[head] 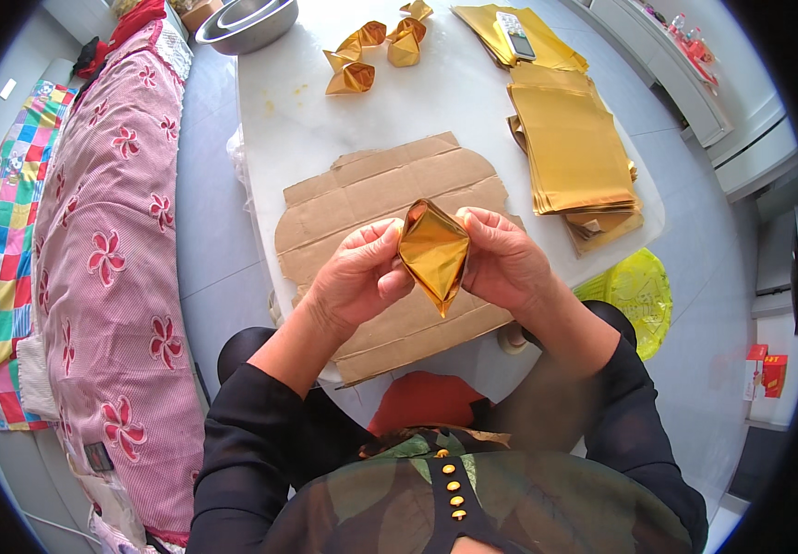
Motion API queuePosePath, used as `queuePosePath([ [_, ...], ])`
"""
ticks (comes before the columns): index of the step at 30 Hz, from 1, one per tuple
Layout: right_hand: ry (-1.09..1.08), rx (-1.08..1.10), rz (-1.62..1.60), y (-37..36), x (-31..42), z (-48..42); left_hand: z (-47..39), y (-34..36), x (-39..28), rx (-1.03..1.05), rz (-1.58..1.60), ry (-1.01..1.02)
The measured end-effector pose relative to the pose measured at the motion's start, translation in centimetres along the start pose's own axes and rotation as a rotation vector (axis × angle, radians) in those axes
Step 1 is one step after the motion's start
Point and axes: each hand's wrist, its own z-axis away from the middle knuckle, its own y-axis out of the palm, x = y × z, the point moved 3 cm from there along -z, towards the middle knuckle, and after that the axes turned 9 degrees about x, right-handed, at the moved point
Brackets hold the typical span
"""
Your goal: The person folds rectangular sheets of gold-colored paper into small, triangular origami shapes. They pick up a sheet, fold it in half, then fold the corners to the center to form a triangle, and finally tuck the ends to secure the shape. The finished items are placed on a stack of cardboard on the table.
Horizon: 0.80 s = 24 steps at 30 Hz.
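Note:
Between my two hands is a folded piece of gold foil paper, its pocket spread into a diamond shape that points down toward me. My left hand pinches its left edge, and my right hand grips the right edge. Both hands are over a flat, creased sheet of brown cardboard on the white table. Several folded gold paper pieces stand near the table's far side. A stack of flat gold paper sheets lies at the right.
A mobile phone rests on more gold sheets at the far right. Metal bowls stand at the far left corner. A yellow-green plastic basket is below the table's right edge. A couch with a pink flowered cover runs along the left.

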Motion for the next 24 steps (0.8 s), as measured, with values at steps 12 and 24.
queuePosePath([
  [12, 0.335, -0.133, 0.79, -0.9, 3.8, 0.2, 1.8, -2.6, -3.8, -0.512, -0.119, 0.202],
  [24, -0.499, -0.422, 0.613, -2.6, 11.5, -1.0, 2.6, -4.4, -5.3, -0.573, -0.074, 0.306],
])
